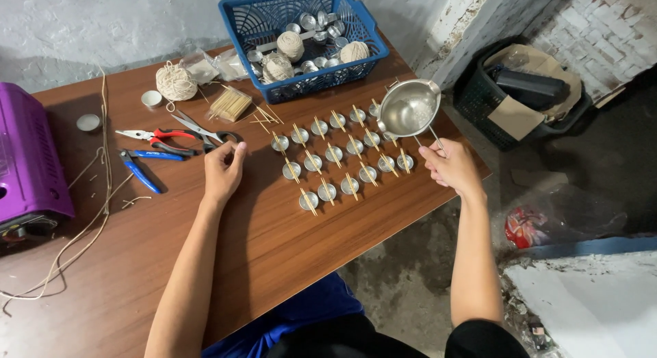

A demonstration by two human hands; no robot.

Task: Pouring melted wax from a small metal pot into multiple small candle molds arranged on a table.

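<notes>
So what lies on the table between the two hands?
In the head view, rows of small metal cups, each with a stick across it, sit between the left hand and right hand, which holds a ladle.

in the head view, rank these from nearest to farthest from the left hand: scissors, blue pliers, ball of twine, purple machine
1. Scissors: their handle loops lie just beyond the left hand, at its fingertips.
2. Blue pliers: on the table to the hand's left.
3. Ball of twine: farther back, near the wall.
4. Purple machine: at the table's far left edge.
</notes>
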